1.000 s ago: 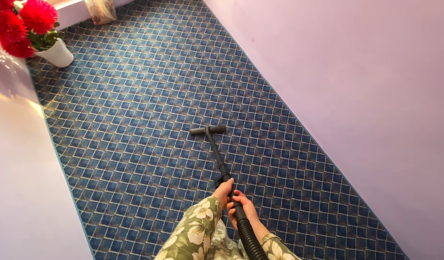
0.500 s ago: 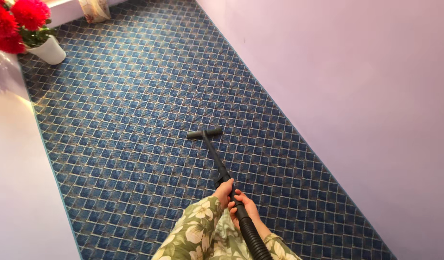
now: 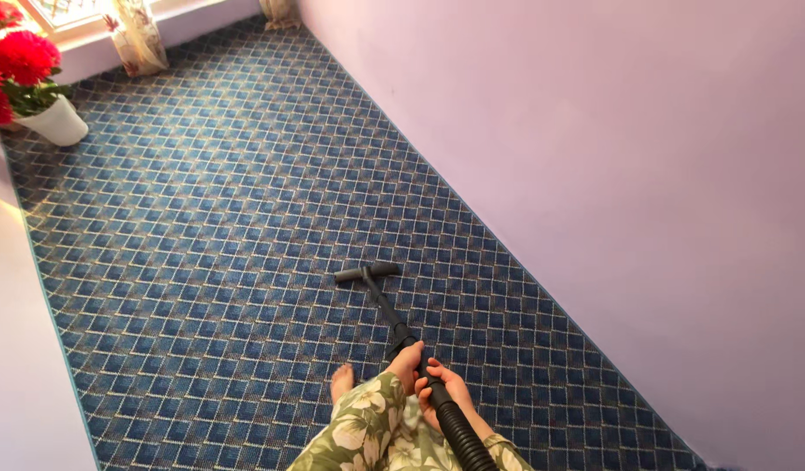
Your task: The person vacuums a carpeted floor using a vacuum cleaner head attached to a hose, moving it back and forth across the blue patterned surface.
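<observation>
While the carpet is being gone over, these points can be read:
Work in hand: a black vacuum wand (image 3: 387, 307) is held over a blue diamond-patterned carpet (image 3: 210, 227), its nozzle (image 3: 367, 272) resting flat on the pile near the middle of the strip.
Left hand (image 3: 408, 359): closed round the wand, higher up the tube.
Right hand (image 3: 446, 390): wrapped round the wand just below, where the ribbed hose (image 3: 462, 432) begins.
Progress: no cleaned and uncleaned parts can be told apart; how much is covered cannot be judged.
Left to do: probably the stretch toward the white flower pot (image 3: 58, 122) and the curtain (image 3: 140, 39).
Hidden: the vacuum body is out of view, the hose is cut off at the bottom edge, and only one bare foot (image 3: 341, 381) is seen.
Hard to make out: dirt on the busy pattern.
</observation>
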